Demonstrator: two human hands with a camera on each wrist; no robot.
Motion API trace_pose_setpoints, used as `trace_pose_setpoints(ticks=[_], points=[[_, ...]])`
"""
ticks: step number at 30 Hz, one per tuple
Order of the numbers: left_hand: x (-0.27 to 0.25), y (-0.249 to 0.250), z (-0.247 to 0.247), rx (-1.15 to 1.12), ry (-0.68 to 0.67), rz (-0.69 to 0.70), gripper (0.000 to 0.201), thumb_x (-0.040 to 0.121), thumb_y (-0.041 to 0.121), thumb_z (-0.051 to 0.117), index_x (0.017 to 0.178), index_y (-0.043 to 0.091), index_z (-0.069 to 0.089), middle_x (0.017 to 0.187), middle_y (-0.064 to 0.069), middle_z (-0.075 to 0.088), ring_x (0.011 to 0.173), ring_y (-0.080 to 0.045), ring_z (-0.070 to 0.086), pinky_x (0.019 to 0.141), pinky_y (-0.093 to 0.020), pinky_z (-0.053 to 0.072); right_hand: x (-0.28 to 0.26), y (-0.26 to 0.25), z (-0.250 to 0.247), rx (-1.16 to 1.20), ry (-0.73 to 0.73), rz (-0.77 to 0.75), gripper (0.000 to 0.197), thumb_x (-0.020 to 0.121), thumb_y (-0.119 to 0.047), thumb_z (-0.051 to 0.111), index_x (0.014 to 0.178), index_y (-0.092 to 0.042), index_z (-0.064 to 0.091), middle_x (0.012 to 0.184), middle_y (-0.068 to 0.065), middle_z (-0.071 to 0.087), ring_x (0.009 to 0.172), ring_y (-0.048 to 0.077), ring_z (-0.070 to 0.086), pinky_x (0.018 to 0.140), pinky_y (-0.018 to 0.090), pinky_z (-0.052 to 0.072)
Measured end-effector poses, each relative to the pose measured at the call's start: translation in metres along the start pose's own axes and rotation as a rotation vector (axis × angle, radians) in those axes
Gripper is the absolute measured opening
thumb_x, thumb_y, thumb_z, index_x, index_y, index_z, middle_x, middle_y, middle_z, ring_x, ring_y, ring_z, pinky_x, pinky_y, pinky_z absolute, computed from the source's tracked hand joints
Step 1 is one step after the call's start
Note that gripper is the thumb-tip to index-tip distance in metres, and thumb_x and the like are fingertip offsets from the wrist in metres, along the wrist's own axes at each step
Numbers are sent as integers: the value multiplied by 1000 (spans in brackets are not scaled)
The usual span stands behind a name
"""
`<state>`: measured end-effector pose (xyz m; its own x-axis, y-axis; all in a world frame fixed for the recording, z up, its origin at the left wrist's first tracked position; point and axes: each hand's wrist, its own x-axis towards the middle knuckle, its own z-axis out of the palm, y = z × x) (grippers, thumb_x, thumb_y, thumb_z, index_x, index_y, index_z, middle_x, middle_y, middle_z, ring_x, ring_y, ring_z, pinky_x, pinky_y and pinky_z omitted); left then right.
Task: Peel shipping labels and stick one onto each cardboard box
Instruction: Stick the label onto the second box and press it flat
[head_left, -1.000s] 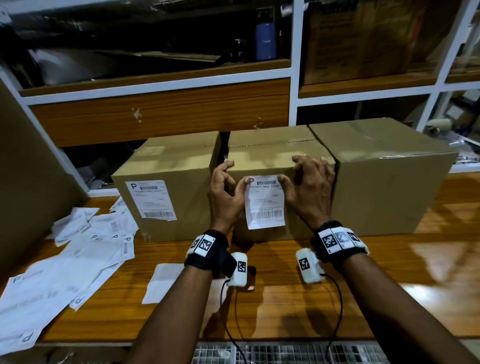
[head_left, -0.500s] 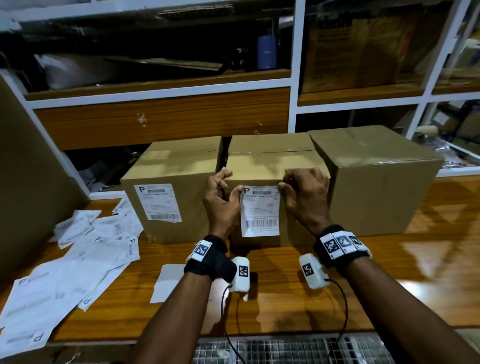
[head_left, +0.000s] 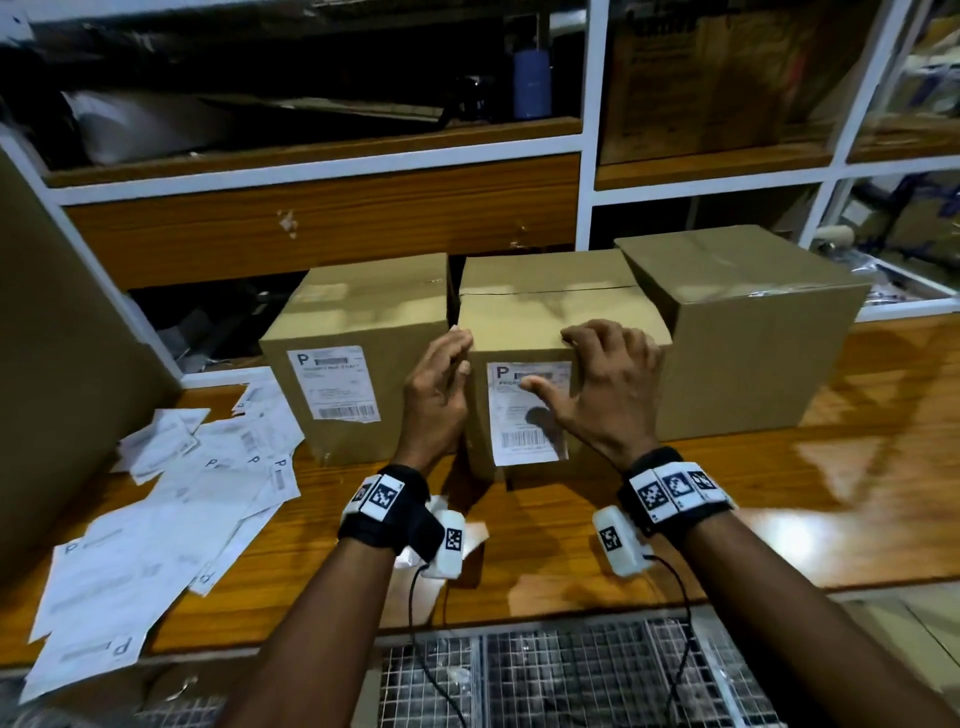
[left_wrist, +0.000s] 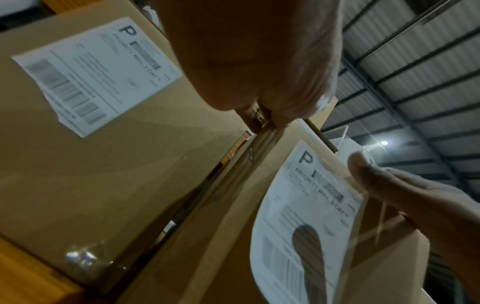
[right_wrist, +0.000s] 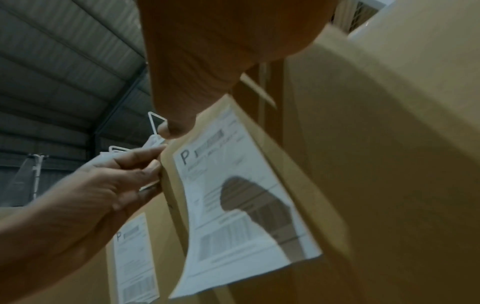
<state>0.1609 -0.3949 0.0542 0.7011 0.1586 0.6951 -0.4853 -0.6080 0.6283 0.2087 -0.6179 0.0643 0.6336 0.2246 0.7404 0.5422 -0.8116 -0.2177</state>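
Note:
Three cardboard boxes stand in a row on the wooden table (head_left: 779, 519). The left box (head_left: 363, 312) bears a white label (head_left: 332, 384). On the middle box (head_left: 545, 322) a second label (head_left: 530, 415) lies against the front face, its lower edge curling off (right_wrist: 205, 185). My right hand (head_left: 597, 384) hooks its fingers over the box's top edge while the thumb (left_wrist: 376, 176) presses the label's top. My left hand (head_left: 441, 384) grips the middle box's left front edge, fingers in the gap between boxes. The right box (head_left: 737, 338) shows no label.
Loose label sheets (head_left: 156, 519) lie scattered on the table's left side. A big cardboard panel (head_left: 52, 364) stands at the far left. Shelves (head_left: 311, 166) rise close behind the boxes. Wire mesh (head_left: 519, 675) runs below the table's front edge.
Both hands held the label by its top corners before the middle box. Now it lies on the front face, the left hand has shifted to the box's edge, and the right thumb presses it.

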Motion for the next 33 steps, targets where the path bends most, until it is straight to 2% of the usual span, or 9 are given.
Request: trace_pose_setpoints(ticks=[5, 11, 15, 17, 19, 21, 24, 28, 33], points=[[5, -1, -6, -8, -53, 1, 39, 101, -9, 47, 136, 2, 61, 145, -11, 57, 141, -17, 46, 119, -37, 39, 12, -16, 14, -75, 60, 126, 87, 67, -95, 55, 106, -17, 61, 109, 9, 55, 102, 30, 49, 99, 45, 35], [12, -5, -1, -44, -39, -7, 33, 101, -4, 47, 128, 3, 64, 139, -1, 56, 137, -19, 49, 117, -40, 41, 21, -10, 20, -94, 92, 120, 74, 77, -89, 54, 95, -18, 64, 99, 8, 58, 95, 29, 50, 93, 45, 36], [14, -13, 4, 2, -52, -25, 26, 104, 28, 49, 123, 15, 63, 138, -3, 58, 129, -18, 54, 107, -44, 50, 20, 3, 20, -3, 125, 78, 46, 90, -64, 60, 97, -19, 69, 98, 6, 60, 96, 30, 50, 91, 45, 34], [15, -13, 8, 44, -55, -23, 34, 102, 49, 52, 117, 19, 59, 130, 2, 57, 120, -17, 56, 96, -43, 55, 18, 12, 18, 33, 133, 24, 31, 95, -47, 64, 102, -17, 71, 102, 6, 64, 97, 31, 51, 91, 45, 35], [18, -11, 13, 125, -34, 20, 47, 94, 61, 58, 110, 16, 56, 120, 0, 57, 107, -20, 56, 83, -40, 56, 14, 22, 15, 56, 112, -36, 29, 99, -38, 60, 111, -15, 71, 113, 8, 67, 102, 33, 52, 92, 48, 38], [20, -7, 18, 211, 5, 87, 56, 87, 62, 66, 104, 9, 53, 107, -6, 54, 94, -24, 53, 72, -37, 53, 10, 31, 11, 63, 50, -68, 36, 102, -39, 52, 122, -13, 68, 127, 10, 65, 113, 33, 51, 98, 50, 39], [24, 1, 24, 287, 47, 107, 67, 77, 68, 72, 94, 6, 51, 95, -8, 50, 83, -23, 46, 64, -27, 41, 7, 33, 10, 50, -6, -59, 46, 101, -46, 44, 128, -15, 64, 135, 10, 59, 126, 32, 46, 108, 45, 30], [29, 5, 29, 347, 89, 73, 66, 72, 59, 84, 91, 4, 53, 94, -11, 51, 83, -25, 45, 65, -22, 34, 11, 26, 13, 30, 26, -27, 51, 95, -55, 51, 122, -14, 65, 129, 13, 60, 122, 35, 49, 105, 45, 30], [29, 1, 28, 343, 122, 92, 54, 78, 46, 84, 87, 3, 54, 90, -12, 52, 83, -26, 46, 66, -25, 38, 11, 30, 17, 40, 74, -35, 41, 97, -47, 54, 118, -15, 66, 123, 13, 63, 116, 33, 48, 102, 45, 29]])
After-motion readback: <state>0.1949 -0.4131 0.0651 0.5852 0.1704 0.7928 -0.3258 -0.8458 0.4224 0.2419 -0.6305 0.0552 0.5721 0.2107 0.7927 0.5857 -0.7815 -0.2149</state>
